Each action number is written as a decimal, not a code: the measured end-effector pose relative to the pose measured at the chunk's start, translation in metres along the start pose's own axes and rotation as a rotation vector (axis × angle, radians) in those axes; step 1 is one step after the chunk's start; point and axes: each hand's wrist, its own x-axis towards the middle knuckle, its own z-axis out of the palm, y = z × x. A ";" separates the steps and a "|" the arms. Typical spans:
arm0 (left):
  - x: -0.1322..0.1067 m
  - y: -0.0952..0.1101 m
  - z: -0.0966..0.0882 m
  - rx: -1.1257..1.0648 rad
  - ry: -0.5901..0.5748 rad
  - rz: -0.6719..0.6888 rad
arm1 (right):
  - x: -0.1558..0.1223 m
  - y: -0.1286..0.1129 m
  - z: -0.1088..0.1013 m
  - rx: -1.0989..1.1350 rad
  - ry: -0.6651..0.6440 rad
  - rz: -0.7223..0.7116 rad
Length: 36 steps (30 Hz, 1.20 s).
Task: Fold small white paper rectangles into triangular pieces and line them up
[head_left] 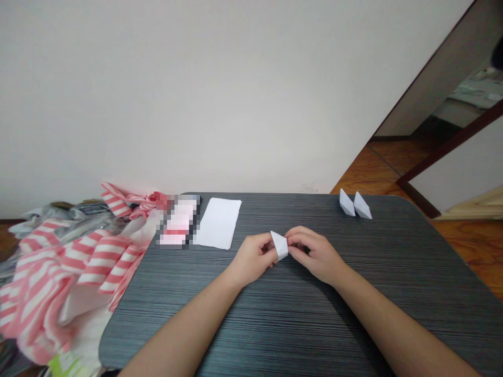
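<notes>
Both hands meet above the middle of the dark grey wood-grain table [298, 319]. My left hand [251, 257] and my right hand [312, 255] pinch a small folded white paper piece [279, 245] between them, its pointed end sticking up. My fingers hide part of the paper. Beyond my right hand, near the far edge, two folded white paper boats [347, 202] [362, 205] stand side by side, touching. A flat white paper sheet stack [218, 223] lies at the far edge, beyond my left hand.
A pixelated pink-and-white item [176, 222] lies next to the paper sheets. Pink-and-white striped plastic bags [66, 277] pile over the table's left corner and beyond. A wall [196, 104] stands behind the table. A wooden floor [467, 256] shows to the right.
</notes>
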 end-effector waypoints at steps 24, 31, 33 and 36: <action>-0.001 0.009 -0.003 0.268 0.036 0.124 | -0.003 0.004 -0.003 0.009 0.156 0.115; 0.002 0.014 0.003 0.439 -0.005 0.293 | -0.006 0.003 -0.010 -0.012 0.059 -0.081; 0.003 0.014 0.004 0.452 -0.022 0.310 | -0.006 0.002 -0.011 -0.054 0.045 -0.089; 0.004 0.014 0.006 0.453 -0.036 0.318 | -0.006 -0.002 -0.013 -0.114 0.041 -0.104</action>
